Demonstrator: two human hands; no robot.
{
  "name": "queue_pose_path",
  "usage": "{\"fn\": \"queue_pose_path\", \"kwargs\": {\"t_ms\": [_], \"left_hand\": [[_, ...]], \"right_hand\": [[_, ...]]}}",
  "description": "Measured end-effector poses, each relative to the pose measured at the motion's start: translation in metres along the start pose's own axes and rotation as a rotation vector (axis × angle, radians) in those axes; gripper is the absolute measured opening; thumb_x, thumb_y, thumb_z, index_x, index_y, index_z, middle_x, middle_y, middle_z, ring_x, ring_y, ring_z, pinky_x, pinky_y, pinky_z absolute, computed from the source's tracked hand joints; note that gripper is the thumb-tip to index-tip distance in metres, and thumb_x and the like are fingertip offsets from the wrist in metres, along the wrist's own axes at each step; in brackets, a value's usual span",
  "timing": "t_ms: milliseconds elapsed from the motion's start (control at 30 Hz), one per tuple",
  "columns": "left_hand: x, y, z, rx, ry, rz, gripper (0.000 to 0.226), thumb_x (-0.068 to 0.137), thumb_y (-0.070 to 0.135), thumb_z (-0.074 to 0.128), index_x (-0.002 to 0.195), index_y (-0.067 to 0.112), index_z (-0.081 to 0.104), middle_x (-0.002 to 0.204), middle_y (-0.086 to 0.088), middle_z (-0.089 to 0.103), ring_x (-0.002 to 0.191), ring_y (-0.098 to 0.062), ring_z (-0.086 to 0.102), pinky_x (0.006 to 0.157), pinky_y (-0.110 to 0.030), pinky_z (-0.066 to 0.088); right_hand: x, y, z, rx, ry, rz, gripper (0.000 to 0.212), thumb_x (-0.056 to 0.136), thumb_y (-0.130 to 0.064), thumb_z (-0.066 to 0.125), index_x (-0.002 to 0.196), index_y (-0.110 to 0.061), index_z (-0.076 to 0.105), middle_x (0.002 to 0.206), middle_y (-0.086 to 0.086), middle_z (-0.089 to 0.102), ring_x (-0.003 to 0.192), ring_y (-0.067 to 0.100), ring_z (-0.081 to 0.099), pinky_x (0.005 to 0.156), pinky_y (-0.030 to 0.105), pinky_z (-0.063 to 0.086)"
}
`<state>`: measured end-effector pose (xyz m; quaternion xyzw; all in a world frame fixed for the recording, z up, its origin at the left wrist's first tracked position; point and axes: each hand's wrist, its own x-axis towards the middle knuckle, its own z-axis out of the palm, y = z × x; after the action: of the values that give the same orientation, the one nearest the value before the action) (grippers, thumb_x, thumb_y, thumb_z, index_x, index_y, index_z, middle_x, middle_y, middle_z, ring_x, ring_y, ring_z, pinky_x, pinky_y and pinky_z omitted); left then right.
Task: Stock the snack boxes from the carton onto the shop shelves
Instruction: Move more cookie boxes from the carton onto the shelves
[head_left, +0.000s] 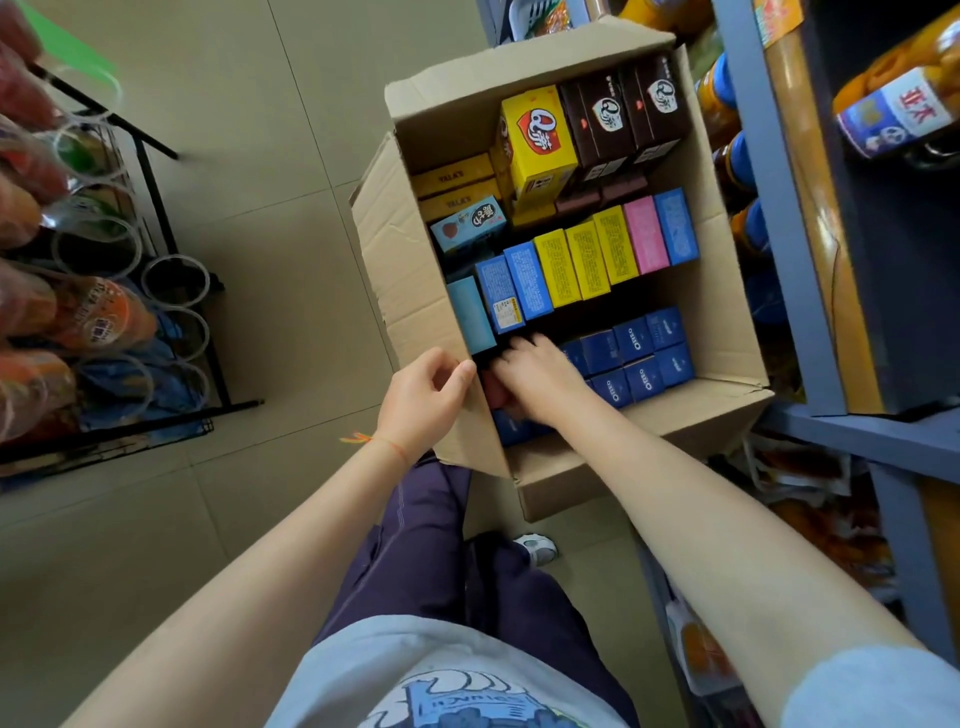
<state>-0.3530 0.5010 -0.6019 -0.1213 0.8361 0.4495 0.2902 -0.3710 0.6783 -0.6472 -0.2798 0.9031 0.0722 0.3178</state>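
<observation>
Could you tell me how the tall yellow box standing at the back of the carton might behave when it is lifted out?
The yellow box looks like stiff printed card, so it should probably keep its shape when gripped. It stands above the flat boxes around it in the carton, so it may tip if nudged. Its glossy faces could be slightly slippery.

an open cardboard carton (675, 322) sits on the tiled floor (249, 156), beside grey shop shelves (779, 234) at right.
</observation>
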Motion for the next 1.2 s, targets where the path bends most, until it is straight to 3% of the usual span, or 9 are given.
{"fn": "queue_pose_path", "kwargs": {"t_ms": [100,233,367,467,600,767,900,1000,1200], "left_hand": [[-0.005,0.008,0.003,0.078,0.075,0.029,0.029,0.097,0.032,0.058,0.073,0.016,0.055,0.069,0.0,0.06,0.072,-0.027,0.058,0.069,-0.04,0.048],[-0.02,0.034,0.004,0.29,0.096,0.219,0.02,0.094,0.023,0.058,0.078,0.011,0.056,0.076,-0.002,0.057,0.075,-0.026,0.053,0.063,-0.037,0.04],[-0.044,0.084,-0.003,0.016,0.02,0.308,0.021,0.092,0.033,0.049,0.093,0.019,0.065,0.092,0.006,0.064,0.089,-0.012,0.056,0.078,-0.031,0.045],[-0.071,0.146,-0.004,-0.249,-0.228,0.254,0.027,0.098,0.044,0.048,0.099,0.027,0.07,0.101,0.007,0.071,0.097,-0.009,0.064,0.087,-0.024,0.048],[-0.134,0.227,0.001,-0.295,-0.483,0.393,0.047,0.091,0.063,0.054,0.088,0.021,0.073,0.078,0.008,0.069,0.071,-0.007,0.064,0.068,-0.019,0.048],[-0.231,0.294,0.033,-0.394,-0.881,0.504,0.029,0.082,0.042,0.056,0.074,0.029,0.08,0.076,0.006,0.075,0.065,-0.006,0.069,0.061,-0.018,0.053],[-0.298,0.331,0.065,-0.508,-0.974,0.558,0.033,0.079,0.043,0.061,0.079,0.014,0.078,0.076,-0.008,0.073,0.06,-0.017,0.068,0.059,-0.027,0.056],[-0.346,0.361,0.082,-0.634,-0.922,0.724,0.023,0.087,0.04,0.069,0.09,0.017,0.073,0.08,-0.006,0.07,0.067,-0.018,0.065,0.064,-0.031,0.054],[-0.426,0.421,0.114,-0.85,-0.831,0.814,0.036,0.098,0.05,0.05,0.097,0.021,0.071,0.088,0.001,0.074,0.08,-0.013,0.068,0.079,-0.035,0.055]], "right_hand": [[-0.026,-0.002,-0.007,0.088,0.119,0.016,0.05,0.078,-0.039,0.071,0.118,-0.012,0.058,0.114,0.007,0.065,0.11,0.028,0.052,0.091,0.041,0.038],[-0.081,0.0,-0.049,0.18,0.25,0.056,0.052,0.08,-0.045,0.069,0.122,-0.017,0.056,0.118,0.002,0.064,0.114,0.026,0.051,0.1,0.043,0.036],[-0.166,0.017,-0.114,0.401,0.399,0.156,0.055,0.076,-0.044,0.068,0.124,-0.022,0.055,0.116,-0.005,0.062,0.112,0.019,0.051,0.099,0.039,0.037],[-0.24,0.031,-0.161,0.757,0.481,0.278,0.062,0.071,-0.047,0.069,0.128,-0.028,0.055,0.118,-0.01,0.059,0.11,0.009,0.053,0.094,0.028,0.044],[-0.332,0.042,-0.193,1.134,0.791,0.328,0.046,0.068,-0.041,0.063,0.111,-0.023,0.065,0.105,-0.004,0.069,0.099,0.009,0.064,0.086,0.027,0.051],[-0.437,0.029,-0.195,1.475,1.156,0.381,0.036,0.072,-0.023,0.057,0.105,-0.017,0.071,0.1,0.005,0.073,0.091,0.018,0.066,0.074,0.029,0.05],[-0.52,0.003,-0.189,1.426,1.389,0.464,0.039,0.083,-0.027,0.056,0.121,-0.023,0.061,0.106,-0.007,0.073,0.101,0.01,0.066,0.088,0.028,0.048],[-0.585,-0.023,-0.18,1.324,1.422,0.492,0.064,0.079,-0.041,0.067,0.135,-0.02,0.047,0.116,0.005,0.067,0.11,0.014,0.064,0.095,0.028,0.049],[-0.656,-0.071,-0.185,1.117,1.42,0.65,0.06,0.076,-0.038,0.077,0.128,-0.034,0.048,0.098,-0.012,0.065,0.087,0.008,0.063,0.08,0.022,0.05]]}}
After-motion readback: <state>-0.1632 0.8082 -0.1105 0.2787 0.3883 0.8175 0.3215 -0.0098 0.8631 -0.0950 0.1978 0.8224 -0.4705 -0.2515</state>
